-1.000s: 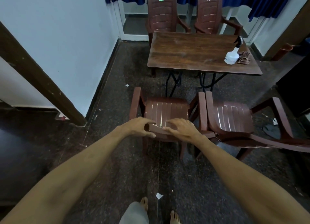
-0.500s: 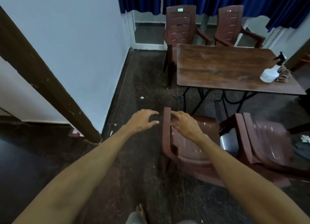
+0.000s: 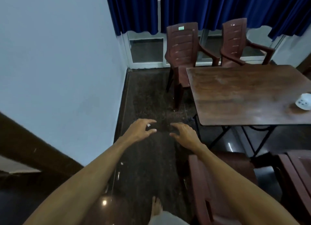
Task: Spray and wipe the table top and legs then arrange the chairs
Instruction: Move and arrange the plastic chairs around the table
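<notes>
The brown wooden table [image 3: 244,91] stands at the right on black metal legs [image 3: 220,137]. A white spray bottle [image 3: 303,103] lies on it at the right edge. Two maroon plastic chairs stand behind the table, one on the left [image 3: 182,44] and one on the right [image 3: 235,39]. Another maroon chair [image 3: 203,189] is below my right forearm, and a fourth [image 3: 296,182] sits at the lower right corner. My left hand [image 3: 139,132] and my right hand [image 3: 184,133] hover over the floor with loosely curled fingers, holding nothing and touching no chair.
A pale blue wall [image 3: 58,64] runs along the left. Blue curtains [image 3: 202,7] hang over a white-framed window at the back. The dark speckled floor [image 3: 149,96] forms a passage between wall and table. My bare foot [image 3: 156,208] shows at the bottom.
My hands have left the back of the near chair and now hang free over the floor. The view has swung left and up, so the near chairs sit lower right.
</notes>
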Tool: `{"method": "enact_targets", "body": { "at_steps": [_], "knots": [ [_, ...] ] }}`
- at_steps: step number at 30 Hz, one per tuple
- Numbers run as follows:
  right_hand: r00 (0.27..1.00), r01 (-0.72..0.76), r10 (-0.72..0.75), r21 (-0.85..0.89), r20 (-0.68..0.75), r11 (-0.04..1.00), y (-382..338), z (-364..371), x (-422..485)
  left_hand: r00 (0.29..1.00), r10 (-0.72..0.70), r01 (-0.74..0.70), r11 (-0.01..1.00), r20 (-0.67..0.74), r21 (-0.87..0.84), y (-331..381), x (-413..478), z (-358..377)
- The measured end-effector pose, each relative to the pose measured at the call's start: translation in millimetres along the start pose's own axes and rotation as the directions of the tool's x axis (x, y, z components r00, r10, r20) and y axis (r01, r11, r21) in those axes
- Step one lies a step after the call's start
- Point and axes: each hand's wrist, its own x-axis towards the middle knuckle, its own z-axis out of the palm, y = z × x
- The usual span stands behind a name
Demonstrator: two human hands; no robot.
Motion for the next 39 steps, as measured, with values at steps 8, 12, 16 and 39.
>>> {"method": "enact_targets", "body": {
  "at_steps": [8, 12, 16, 39],
  "knots": [
    [0.996, -0.056, 0.061, 0.068, -0.067, 0.996, -26, -38, 194, 0.999, 0.033, -0.033, 0.999, 0.016, 0.009, -70, 178, -87],
    [0.992, -0.071, 0.078, 0.079, -0.097, 0.994, -18, -47, 303, 0.997, 0.069, -0.069, 0.998, 0.019, 0.004, -111, 288, -114],
    [0.986, -0.113, 0.122, 0.084, -0.117, 0.990, -7, -62, 419, 0.990, 0.134, -0.134, 0.991, 0.043, -0.005, -154, 408, -150],
    [0.855, -0.376, 0.428, 0.218, -0.293, 0.901, 66, -198, 969, 0.884, 0.413, -0.438, 0.896, 0.216, 0.078, -210, 1036, -317]
  ]
}}
